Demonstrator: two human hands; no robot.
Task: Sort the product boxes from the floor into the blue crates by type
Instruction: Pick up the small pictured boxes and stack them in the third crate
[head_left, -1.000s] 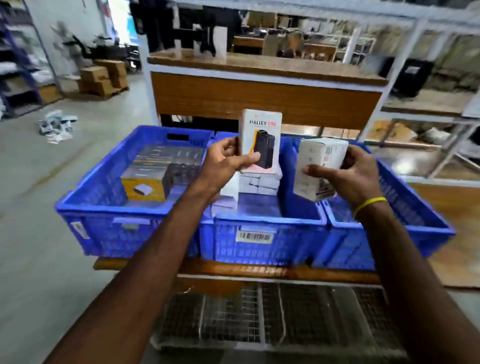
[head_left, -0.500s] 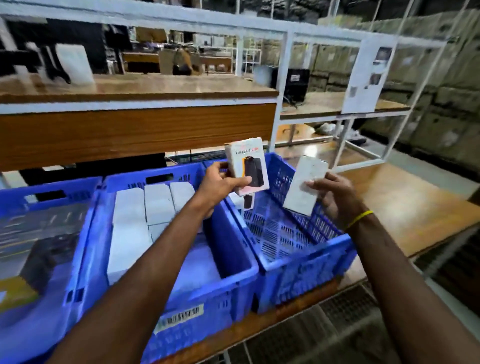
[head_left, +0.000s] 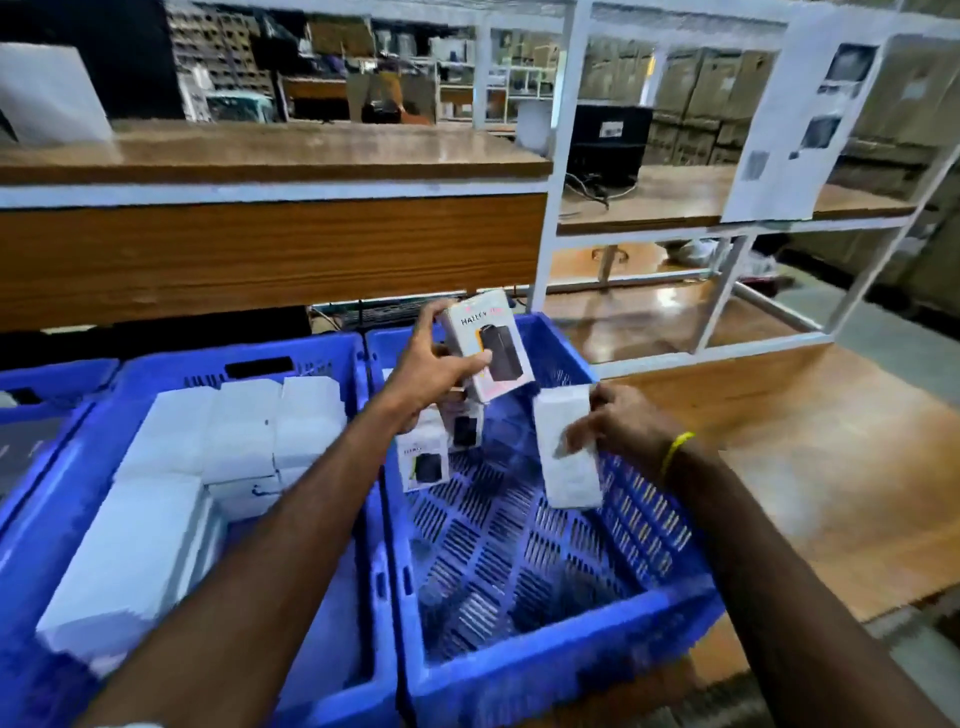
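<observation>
My left hand (head_left: 434, 364) grips a white "Halley" box (head_left: 488, 345) with a black power bank pictured on it, held tilted over the far end of the right blue crate (head_left: 561, 660). My right hand (head_left: 621, 423) pinches a plain white box (head_left: 566, 447) by its upper edge, its lower end down inside the same crate near the right wall. Two similar pictured boxes (head_left: 423, 460) stand in that crate's far left corner. The middle blue crate (head_left: 358, 519) is packed with several white boxes (head_left: 171, 467).
A third blue crate (head_left: 31, 395) shows at the far left edge. All crates sit on a low wooden shelf (head_left: 810, 467) of a white metal rack. A wooden upper shelf (head_left: 270, 156) overhangs behind the crates, with a paper sheet (head_left: 800, 119) taped to the frame.
The view has swung right and closer to the right crate. Both hands have moved down over it, and the plain white box has dropped from above the rim into the crate.
</observation>
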